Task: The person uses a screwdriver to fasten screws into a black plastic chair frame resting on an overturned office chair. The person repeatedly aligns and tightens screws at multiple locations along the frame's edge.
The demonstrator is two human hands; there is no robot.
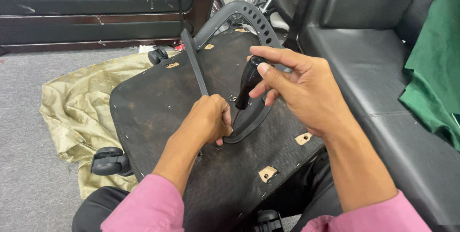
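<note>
Two hands: both over the upturned chair seat (167, 102), close together.
Right hand (297, 86): fingers wrapped on the screwdriver (248, 82), upright at centre.
Left hand (208, 119): fisted at 7 o'clock, pinning the armrest bracket (251, 119).

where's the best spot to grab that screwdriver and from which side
Probably by the black handle, from above and the right, as the right hand does now. The screwdriver stands nearly upright, tip down beside the curved armrest bracket; the left hand fills the lower left side.
</note>
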